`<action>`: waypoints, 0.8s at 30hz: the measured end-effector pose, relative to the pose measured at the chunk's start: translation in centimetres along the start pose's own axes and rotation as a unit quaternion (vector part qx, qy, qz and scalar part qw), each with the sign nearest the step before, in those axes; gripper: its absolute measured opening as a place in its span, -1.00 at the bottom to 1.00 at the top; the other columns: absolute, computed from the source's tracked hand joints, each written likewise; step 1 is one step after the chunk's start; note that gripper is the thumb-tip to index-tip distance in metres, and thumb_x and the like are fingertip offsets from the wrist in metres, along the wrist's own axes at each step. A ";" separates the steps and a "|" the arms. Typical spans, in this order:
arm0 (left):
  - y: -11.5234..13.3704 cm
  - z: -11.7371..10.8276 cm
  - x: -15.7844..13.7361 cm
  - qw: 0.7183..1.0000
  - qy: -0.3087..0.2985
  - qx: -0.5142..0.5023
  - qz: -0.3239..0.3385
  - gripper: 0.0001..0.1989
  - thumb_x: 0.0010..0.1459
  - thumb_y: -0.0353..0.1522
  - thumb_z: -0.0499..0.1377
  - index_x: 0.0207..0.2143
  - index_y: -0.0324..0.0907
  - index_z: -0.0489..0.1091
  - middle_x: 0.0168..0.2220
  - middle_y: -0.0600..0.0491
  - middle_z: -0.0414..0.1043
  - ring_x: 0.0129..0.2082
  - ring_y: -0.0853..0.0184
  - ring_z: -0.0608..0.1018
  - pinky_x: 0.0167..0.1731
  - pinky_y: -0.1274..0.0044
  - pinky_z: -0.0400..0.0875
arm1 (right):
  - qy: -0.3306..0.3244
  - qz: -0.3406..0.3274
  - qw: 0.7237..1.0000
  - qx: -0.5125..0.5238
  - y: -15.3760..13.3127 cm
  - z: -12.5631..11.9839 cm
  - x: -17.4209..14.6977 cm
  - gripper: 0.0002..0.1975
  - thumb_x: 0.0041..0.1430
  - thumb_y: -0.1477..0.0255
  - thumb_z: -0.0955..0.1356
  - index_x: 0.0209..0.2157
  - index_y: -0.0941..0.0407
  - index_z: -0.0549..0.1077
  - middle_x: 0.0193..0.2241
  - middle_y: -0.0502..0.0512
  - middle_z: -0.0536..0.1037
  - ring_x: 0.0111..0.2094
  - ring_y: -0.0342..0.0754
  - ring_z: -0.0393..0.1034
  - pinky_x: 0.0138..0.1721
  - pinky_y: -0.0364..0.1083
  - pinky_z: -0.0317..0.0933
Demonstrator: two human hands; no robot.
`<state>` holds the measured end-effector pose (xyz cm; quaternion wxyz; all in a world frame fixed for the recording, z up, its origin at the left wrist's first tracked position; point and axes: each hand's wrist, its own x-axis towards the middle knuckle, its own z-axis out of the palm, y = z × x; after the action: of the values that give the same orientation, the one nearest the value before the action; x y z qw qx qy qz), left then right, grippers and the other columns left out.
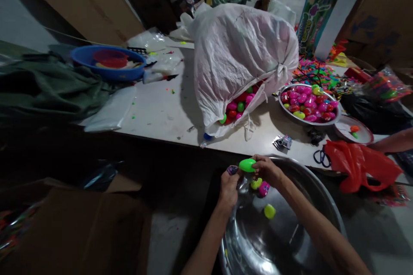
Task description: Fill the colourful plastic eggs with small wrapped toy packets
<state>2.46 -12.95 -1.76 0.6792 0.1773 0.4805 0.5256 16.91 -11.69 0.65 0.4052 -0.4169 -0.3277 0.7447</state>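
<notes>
A bright green plastic egg (247,165) is held by my right hand (268,171), its fingers closed on the egg's right end. My left hand (229,188) is closed at the egg's left side, pinching a small dark printed packet (232,170); whether it also touches the egg, I cannot tell. Both hands are over the far side of a large shiny metal basin (290,240). Inside the basin lie a yellow-green piece (256,184), a pink printed egg (263,188) and a yellow piece (269,211).
On the white table (155,116), a big white sack (241,47) spills coloured eggs (232,114). To its right are a metal bowl (335,116) of wrapped eggs, small packets (282,142), scissors (322,159) and a red bag (358,163). Another person's arm (393,141) reaches in at right.
</notes>
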 end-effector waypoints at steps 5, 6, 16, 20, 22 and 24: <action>-1.2 0.4 -1.2 0.996 -0.032 0.005 -0.084 -0.72 -0.32 -0.36 0.39 -0.49 -0.22 0.42 -0.61 0.18 0.35 -0.68 0.53 0.30 -0.60 0.62 0.22 | 0.077 -0.057 0.993 0.072 0.7 -0.8 -1.0 -0.72 -0.25 0.47 0.42 -0.43 0.11 0.28 -0.64 -0.17 0.32 -0.69 -0.28 0.12 -0.65 -0.26 0.01; -1.3 0.4 -1.3 0.995 -0.037 0.009 -0.090 -0.72 -0.33 -0.37 0.39 -0.48 -0.22 0.43 -0.61 0.18 0.35 -0.68 0.53 0.30 -0.61 0.62 0.22 | 0.085 -0.060 0.992 0.075 0.7 -1.0 -1.1 -0.72 -0.25 0.47 0.42 -0.43 0.11 0.28 -0.65 -0.17 0.32 -0.70 -0.28 0.12 -0.65 -0.26 0.01; -1.5 -0.3 -1.0 0.993 -0.009 0.120 0.002 -0.61 -0.33 -0.24 0.39 -0.70 -0.24 0.24 -0.76 0.26 0.11 -0.76 0.60 0.12 -0.73 0.65 0.02 | 0.139 -0.125 0.980 -0.073 1.3 -2.7 -4.6 -0.71 -0.20 0.42 0.46 -0.36 0.11 0.38 -0.52 -0.09 0.44 -0.55 -0.15 0.33 -0.52 -0.17 0.22; -1.3 -0.4 -0.8 0.992 -0.031 0.123 -0.011 -0.60 -0.29 -0.19 0.38 -0.67 -0.22 0.22 -0.77 0.27 0.08 -0.76 0.58 0.12 -0.73 0.66 0.01 | 0.131 -0.128 0.971 -0.153 1.3 -2.9 -6.0 -0.67 -0.21 0.41 0.48 -0.31 0.11 0.43 -0.44 -0.04 0.49 -0.43 -0.09 0.38 -0.41 -0.14 0.25; -1.2 -0.3 -0.9 0.993 -0.025 0.113 -0.021 -0.59 -0.29 -0.18 0.38 -0.64 -0.22 0.23 -0.76 0.27 0.09 -0.75 0.58 0.14 -0.74 0.66 0.00 | 0.136 -0.133 0.967 -0.172 1.3 -3.0 -6.3 -0.66 -0.20 0.40 0.48 -0.29 0.10 0.43 -0.40 -0.03 0.50 -0.40 -0.07 0.38 -0.39 -0.14 0.25; -1.3 0.0 -1.0 0.994 -0.018 0.098 -0.033 -0.58 -0.31 -0.17 0.38 -0.64 -0.22 0.23 -0.76 0.27 0.09 -0.75 0.58 0.14 -0.73 0.67 0.01 | 0.138 -0.132 0.964 -0.183 1.4 -3.0 -6.5 -0.66 -0.17 0.38 0.47 -0.27 0.09 0.43 -0.39 -0.02 0.49 -0.40 -0.08 0.38 -0.40 -0.14 0.24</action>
<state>3.20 -14.32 -2.25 0.6839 0.2365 0.5234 0.4499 21.23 -17.55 0.52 0.4586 -0.5355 -0.4512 0.5471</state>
